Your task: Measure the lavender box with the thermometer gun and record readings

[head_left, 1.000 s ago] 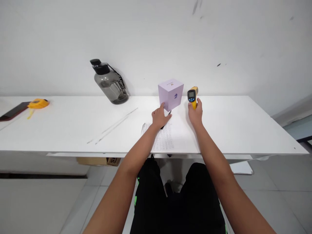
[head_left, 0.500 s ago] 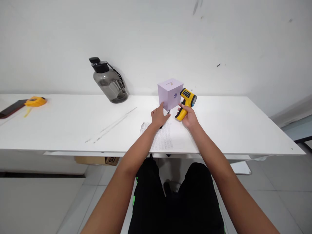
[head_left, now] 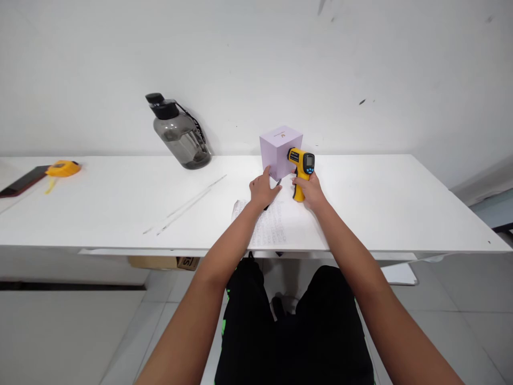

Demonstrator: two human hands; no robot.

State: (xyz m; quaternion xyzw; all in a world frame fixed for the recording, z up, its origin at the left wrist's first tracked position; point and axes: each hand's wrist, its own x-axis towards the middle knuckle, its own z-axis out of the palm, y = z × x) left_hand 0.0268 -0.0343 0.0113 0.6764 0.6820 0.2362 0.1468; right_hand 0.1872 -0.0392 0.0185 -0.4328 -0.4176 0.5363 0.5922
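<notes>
My right hand (head_left: 314, 191) is closed around the handle of a yellow and black infrared thermometer (head_left: 298, 172). Its nose points at the right face of a lilac box (head_left: 271, 152), close to it; whether the two touch I cannot tell. The thermometer's small screen and blue buttons face me. My left hand (head_left: 262, 191) rests at the box's lower front, index finger against it and thumb spread to the right. A dark pen (head_left: 278, 185) lies partly hidden beneath that hand. Under the left wrist is a handwritten sheet of paper (head_left: 268, 227).
A grey water bottle (head_left: 181, 136) with a black lid stands against the wall, left of the box. Farther left lie a yellow tape measure (head_left: 64, 168) and a dark flat object (head_left: 24, 181). The white table's front edge (head_left: 160, 247) runs above my knees.
My right hand has turned the thermometer, so its nose now faces the box and its screen faces me. The left hand stays at the box.
</notes>
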